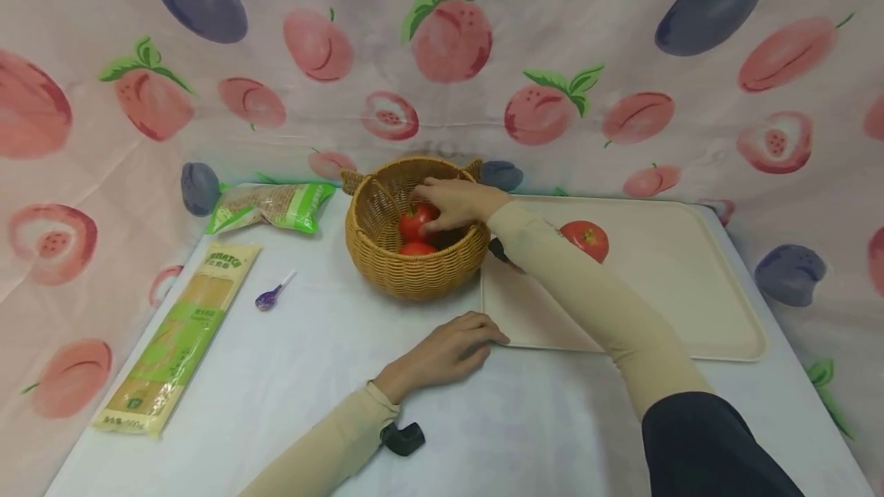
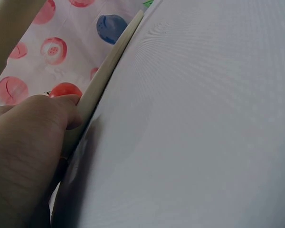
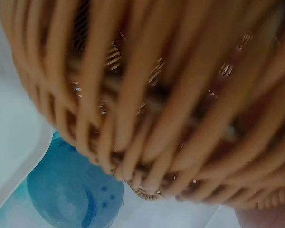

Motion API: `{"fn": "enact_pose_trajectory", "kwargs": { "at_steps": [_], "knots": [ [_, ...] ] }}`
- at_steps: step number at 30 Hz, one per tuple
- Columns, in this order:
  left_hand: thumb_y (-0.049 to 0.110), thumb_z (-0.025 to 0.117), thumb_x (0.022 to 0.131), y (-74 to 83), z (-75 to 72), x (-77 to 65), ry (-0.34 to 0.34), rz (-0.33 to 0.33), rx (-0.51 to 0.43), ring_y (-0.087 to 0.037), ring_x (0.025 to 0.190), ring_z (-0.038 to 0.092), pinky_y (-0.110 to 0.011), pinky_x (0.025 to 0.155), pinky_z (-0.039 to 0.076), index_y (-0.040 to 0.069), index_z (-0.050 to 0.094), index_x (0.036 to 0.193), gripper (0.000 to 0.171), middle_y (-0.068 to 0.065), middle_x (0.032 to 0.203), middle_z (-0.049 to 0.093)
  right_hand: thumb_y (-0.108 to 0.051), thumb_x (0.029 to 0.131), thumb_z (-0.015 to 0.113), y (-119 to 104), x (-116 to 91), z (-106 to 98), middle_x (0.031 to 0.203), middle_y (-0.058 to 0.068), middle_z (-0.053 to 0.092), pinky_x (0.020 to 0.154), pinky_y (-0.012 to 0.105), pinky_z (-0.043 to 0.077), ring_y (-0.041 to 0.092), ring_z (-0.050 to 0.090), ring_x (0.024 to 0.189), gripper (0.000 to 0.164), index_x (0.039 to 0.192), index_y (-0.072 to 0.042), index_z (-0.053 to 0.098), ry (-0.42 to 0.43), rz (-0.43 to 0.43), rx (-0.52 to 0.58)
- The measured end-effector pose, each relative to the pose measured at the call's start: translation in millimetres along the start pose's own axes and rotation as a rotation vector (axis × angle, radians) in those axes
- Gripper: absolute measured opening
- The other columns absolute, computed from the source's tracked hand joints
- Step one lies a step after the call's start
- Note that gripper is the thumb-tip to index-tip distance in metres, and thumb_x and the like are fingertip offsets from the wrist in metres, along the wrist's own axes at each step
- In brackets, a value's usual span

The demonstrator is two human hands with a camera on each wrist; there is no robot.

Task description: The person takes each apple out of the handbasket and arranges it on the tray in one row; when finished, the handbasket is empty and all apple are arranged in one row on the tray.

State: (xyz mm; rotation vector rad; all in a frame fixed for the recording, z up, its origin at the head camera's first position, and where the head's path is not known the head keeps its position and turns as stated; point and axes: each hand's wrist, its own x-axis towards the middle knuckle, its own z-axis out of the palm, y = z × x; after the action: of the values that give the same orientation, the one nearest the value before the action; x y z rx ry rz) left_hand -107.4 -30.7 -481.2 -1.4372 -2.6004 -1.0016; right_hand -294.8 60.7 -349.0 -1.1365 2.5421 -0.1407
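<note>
Basket (image 1: 414,274): back of the table (image 1: 297,374), two fruits (image 1: 415,222) inside, right hand (image 1: 456,203) in there with them!
Tray (image 1: 677,282): right of the basket, another fruit (image 1: 595,238) on it, left hand (image 1: 445,350) at its near-left corner.
Lollipop (image 1: 266,300): between basket and long packet (image 1: 176,336).
Bag (image 1: 272,207): behind that packet, just left of the basket.

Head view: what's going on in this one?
A person's right hand reaches into a round tan wicker basket, fingers and thumb around a round red fruit; a second red fruit shows beside it. The left hand touches the near left corner of a cream rectangular tray, where a third red fruit lies, partly hidden by the beige right sleeve. A purple lollipop, a yellow-and-green plastic packet and a green-edged plastic bag lie left of the basket.
</note>
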Motion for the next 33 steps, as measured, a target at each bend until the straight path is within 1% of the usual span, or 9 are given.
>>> {"fn": "enact_pose_trajectory", "kwargs": {
  "at_steps": [4, 8, 12, 15, 18, 23, 28, 30, 33],
  "knots": [
    [0.012, 0.053, 0.094, -0.5, -0.3, 0.6, -0.001, 0.002, 0.001, -0.004, 0.114, 0.049, -0.021, 0.099, 0.042, 0.021, 0.061, 0.12, 0.029, 0.009, 0.117, 0.056, -0.055, 0.085, 0.059, -2.6, 2.9, -1.7, 0.145, 0.011, 0.039, 0.107, 0.049, 0.037, 0.032, 0.046, 0.128, 0.076, 0.146, -0.018, 0.033, -0.067, 0.047, -0.029],
    [0.012, 0.053, 0.094, -1.4, -0.7, 2.1, 0.0, 0.006, 0.002, -0.004, 0.114, 0.049, -0.021, 0.099, 0.042, 0.021, 0.061, 0.121, 0.029, 0.009, 0.118, 0.056, -0.057, 0.085, 0.058, -2.9, 5.6, -2.8, 0.151, 0.01, 0.034, 0.109, 0.047, 0.035, 0.03, 0.04, 0.135, 0.079, 0.148, -0.02, 0.027, -0.108, 0.087, -0.056],
    [0.012, 0.053, 0.094, -1.8, -1.5, 2.3, 0.005, 0.006, 0.006, -0.004, 0.113, 0.05, -0.02, 0.098, 0.042, 0.021, 0.061, 0.12, 0.029, 0.009, 0.117, 0.056, -0.054, 0.086, 0.059, -2.9, 8.4, -2.3, 0.149, 0.008, 0.037, 0.108, 0.044, 0.037, 0.027, 0.042, 0.132, 0.081, 0.15, -0.019, 0.024, -0.126, 0.092, -0.078],
    [0.012, 0.054, 0.093, -2.1, -1.2, 1.6, 0.008, 0.006, 0.01, -0.004, 0.112, 0.05, -0.021, 0.097, 0.043, 0.021, 0.062, 0.12, 0.029, 0.009, 0.116, 0.056, -0.052, 0.085, 0.061, -3.2, 10.3, -1.2, 0.152, 0.01, 0.032, 0.108, 0.045, 0.036, 0.028, 0.04, 0.134, 0.083, 0.15, -0.019, 0.022, -0.142, 0.101, -0.089],
    [0.012, 0.054, 0.093, -2.3, -0.2, 1.1, 0.011, 0.009, 0.011, -0.004, 0.113, 0.05, -0.021, 0.098, 0.043, 0.021, 0.062, 0.119, 0.029, 0.009, 0.116, 0.056, -0.052, 0.085, 0.061, -4.0, 10.8, -0.1, 0.151, 0.012, 0.031, 0.107, 0.045, 0.038, 0.029, 0.043, 0.131, 0.082, 0.15, -0.02, 0.024, -0.15, 0.11, -0.101],
    [0.011, 0.054, 0.093, -2.8, 1.2, 1.0, 0.015, 0.024, 0.011, -0.005, 0.112, 0.05, -0.02, 0.097, 0.043, 0.02, 0.062, 0.12, 0.029, 0.008, 0.116, 0.057, -0.047, 0.083, 0.065, -3.6, 10.0, 2.2, 0.144, 0.01, 0.038, 0.102, 0.045, 0.041, 0.027, 0.048, 0.125, 0.079, 0.147, -0.019, 0.028, -0.148, 0.1, -0.101],
    [0.012, 0.054, 0.093, -1.2, 0.6, 0.3, 0.01, 0.023, 0.012, -0.005, 0.112, 0.05, -0.02, 0.097, 0.043, 0.02, 0.061, 0.119, 0.029, 0.008, 0.116, 0.057, -0.038, 0.08, 0.072, -1.5, 9.3, 4.3, 0.138, 0.007, 0.048, 0.101, 0.041, 0.043, 0.025, 0.053, 0.121, 0.076, 0.14, -0.017, 0.03, -0.127, 0.064, -0.055],
    [0.012, 0.053, 0.093, -0.7, 0.4, -0.1, 0.007, 0.017, 0.009, -0.005, 0.112, 0.05, -0.02, 0.098, 0.043, 0.021, 0.061, 0.12, 0.029, 0.009, 0.116, 0.057, -0.036, 0.08, 0.072, -1.4, 9.3, 4.8, 0.138, 0.008, 0.046, 0.1, 0.041, 0.044, 0.026, 0.053, 0.119, 0.078, 0.141, -0.016, 0.029, -0.122, 0.048, -0.039],
    [0.012, 0.053, 0.093, -0.5, 1.0, -0.3, 0.01, 0.017, 0.01, -0.005, 0.112, 0.05, -0.021, 0.097, 0.043, 0.021, 0.061, 0.12, 0.029, 0.009, 0.115, 0.057, -0.036, 0.081, 0.072, -2.1, 9.4, 5.4, 0.144, 0.011, 0.034, 0.1, 0.045, 0.043, 0.031, 0.047, 0.125, 0.083, 0.147, -0.018, 0.025, -0.13, 0.046, -0.051]
  ]
}}
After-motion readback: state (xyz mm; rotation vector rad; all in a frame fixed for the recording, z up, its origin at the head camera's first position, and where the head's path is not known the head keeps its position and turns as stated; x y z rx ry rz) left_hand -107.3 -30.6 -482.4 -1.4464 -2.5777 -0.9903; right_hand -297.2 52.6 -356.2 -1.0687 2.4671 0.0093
